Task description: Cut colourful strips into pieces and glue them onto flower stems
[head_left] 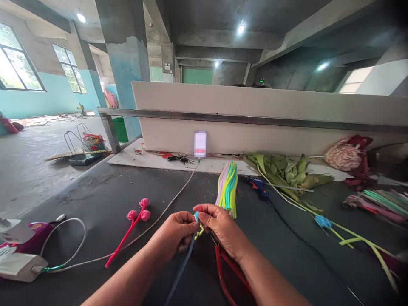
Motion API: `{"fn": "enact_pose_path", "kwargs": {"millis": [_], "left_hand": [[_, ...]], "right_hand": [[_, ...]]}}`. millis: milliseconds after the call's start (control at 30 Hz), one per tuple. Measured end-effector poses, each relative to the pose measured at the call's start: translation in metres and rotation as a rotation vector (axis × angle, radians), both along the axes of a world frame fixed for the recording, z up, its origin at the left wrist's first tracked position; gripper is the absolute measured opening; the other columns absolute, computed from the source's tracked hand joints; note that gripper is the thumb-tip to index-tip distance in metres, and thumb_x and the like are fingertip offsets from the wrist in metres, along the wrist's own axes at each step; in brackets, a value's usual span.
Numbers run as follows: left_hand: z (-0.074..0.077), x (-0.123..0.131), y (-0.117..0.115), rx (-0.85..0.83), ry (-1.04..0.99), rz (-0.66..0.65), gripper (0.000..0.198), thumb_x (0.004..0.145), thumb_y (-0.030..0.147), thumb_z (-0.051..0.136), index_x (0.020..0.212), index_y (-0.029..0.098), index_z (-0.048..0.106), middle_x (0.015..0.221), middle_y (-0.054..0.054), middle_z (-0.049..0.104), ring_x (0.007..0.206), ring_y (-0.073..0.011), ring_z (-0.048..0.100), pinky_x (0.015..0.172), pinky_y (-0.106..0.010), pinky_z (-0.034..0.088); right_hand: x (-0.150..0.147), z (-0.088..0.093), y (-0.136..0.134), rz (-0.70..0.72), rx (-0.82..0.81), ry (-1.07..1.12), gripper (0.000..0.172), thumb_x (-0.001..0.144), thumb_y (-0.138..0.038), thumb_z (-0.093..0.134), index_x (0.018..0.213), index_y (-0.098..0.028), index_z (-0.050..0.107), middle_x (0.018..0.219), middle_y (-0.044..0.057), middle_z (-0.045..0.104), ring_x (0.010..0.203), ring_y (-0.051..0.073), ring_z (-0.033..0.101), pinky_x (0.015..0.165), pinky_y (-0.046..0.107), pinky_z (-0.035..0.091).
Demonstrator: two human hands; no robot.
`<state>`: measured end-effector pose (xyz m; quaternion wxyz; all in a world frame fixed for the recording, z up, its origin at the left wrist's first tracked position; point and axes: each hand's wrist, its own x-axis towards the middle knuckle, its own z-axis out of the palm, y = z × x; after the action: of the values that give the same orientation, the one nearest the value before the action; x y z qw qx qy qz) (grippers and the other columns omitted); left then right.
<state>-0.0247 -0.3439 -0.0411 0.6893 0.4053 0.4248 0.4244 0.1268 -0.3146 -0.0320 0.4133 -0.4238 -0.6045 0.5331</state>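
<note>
My left hand (177, 233) is closed in a pinch on a blue chenille stem (184, 270), whose long end hangs down toward me. The fingertips of my right hand (225, 229) pinch the small curled blue top of the same stem. A short yellow-green piece (199, 232) shows between the hands. Red-handled pliers or cutters (219, 267) extend below my right palm; their jaws are mostly hidden. Just beyond my hands lies a bundle of chenille stems (228, 185) in yellow, teal and lilac. A pink chenille branch with three round buds (137, 223) rests to the left.
A glue gun (259, 187) with a dark cable lies at right, near green leaves (287, 170) and a blue flower head (323, 222). A phone (200, 143) leans on the back board, its cable (168, 204) running to a white charger (22, 267) at left.
</note>
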Motion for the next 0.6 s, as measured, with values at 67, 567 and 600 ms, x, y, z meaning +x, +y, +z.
{"fn": "enact_pose_path", "kwargs": {"millis": [67, 567, 600], "left_hand": [[-0.002, -0.004, 0.004, 0.0, 0.108, 0.02, 0.031, 0.064, 0.037, 0.069, 0.067, 0.017, 0.045, 0.041, 0.01, 0.038, 0.032, -0.0021, 0.026, 0.031, -0.016, 0.017], [-0.002, -0.006, 0.016, 0.011, 0.696, 0.168, 0.01, 0.07, 0.024, 0.057, 0.074, 0.018, 0.051, 0.035, 0.01, 0.038, 0.03, -0.0066, 0.034, 0.032, -0.016, 0.024], [-0.002, -0.006, 0.016, 0.017, 0.703, 0.168, 0.011, 0.069, 0.025, 0.057, 0.074, 0.018, 0.051, 0.035, 0.01, 0.038, 0.031, -0.0069, 0.035, 0.032, -0.017, 0.024]], "right_hand": [[0.012, 0.006, 0.01, -0.149, 0.096, -0.115, 0.033, 0.075, -0.037, 0.057, 0.102, -0.02, 0.064, 0.074, 0.0, 0.059, 0.057, 0.011, 0.048, 0.055, 0.024, 0.039], [0.087, 0.015, 0.043, -0.547, 0.211, -0.932, 0.018, 0.07, -0.027, 0.057, 0.055, -0.021, 0.049, 0.054, 0.0, 0.053, 0.053, 0.016, 0.047, 0.052, 0.025, 0.029], [0.086, 0.015, 0.043, -0.53, 0.201, -0.949, 0.022, 0.074, -0.03, 0.054, 0.055, -0.022, 0.049, 0.053, 0.0, 0.053, 0.052, 0.015, 0.047, 0.051, 0.025, 0.028]]}}
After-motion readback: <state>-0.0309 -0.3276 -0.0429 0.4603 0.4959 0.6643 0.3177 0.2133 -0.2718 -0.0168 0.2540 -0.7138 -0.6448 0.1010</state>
